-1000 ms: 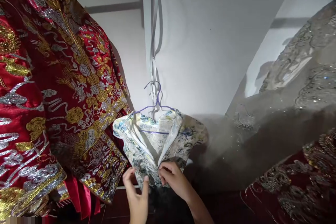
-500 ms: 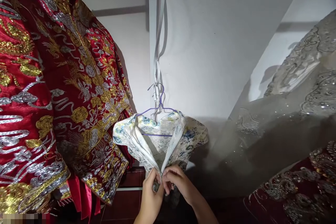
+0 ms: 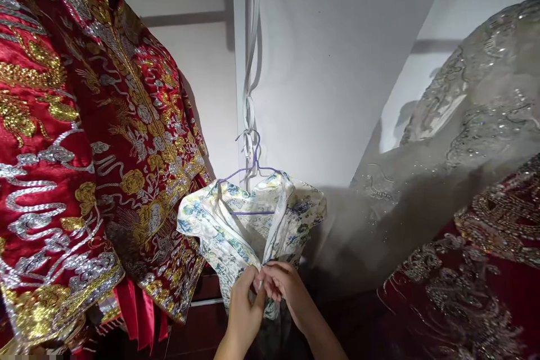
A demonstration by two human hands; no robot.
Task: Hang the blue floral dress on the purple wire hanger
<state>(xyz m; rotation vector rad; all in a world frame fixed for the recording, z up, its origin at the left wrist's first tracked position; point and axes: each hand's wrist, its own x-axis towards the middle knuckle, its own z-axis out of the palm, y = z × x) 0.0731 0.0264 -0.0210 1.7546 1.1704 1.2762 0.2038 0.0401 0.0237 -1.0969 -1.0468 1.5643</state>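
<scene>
A white floral dress with short cap sleeves hangs on a purple wire hanger, its opening spread in a V. At the bottom of that V, my left hand pinches one edge of the opening. My right hand is closed at the other edge, its fingertips almost touching those of the left. Whatever small fastening lies between the fingertips is too hidden to make out. The lower part of the dress falls behind both hands into shadow.
On the left hangs a red jacket with gold and silver embroidery. A white looped cord runs down the wall to the hanger. At right are a sheer beaded gown and a dark red beaded garment.
Both hands stay closed at the dress opening, with fingers slightly shifted. The left side of the dress has turned more into view. The gowns at right appear further left as the view shifts.
</scene>
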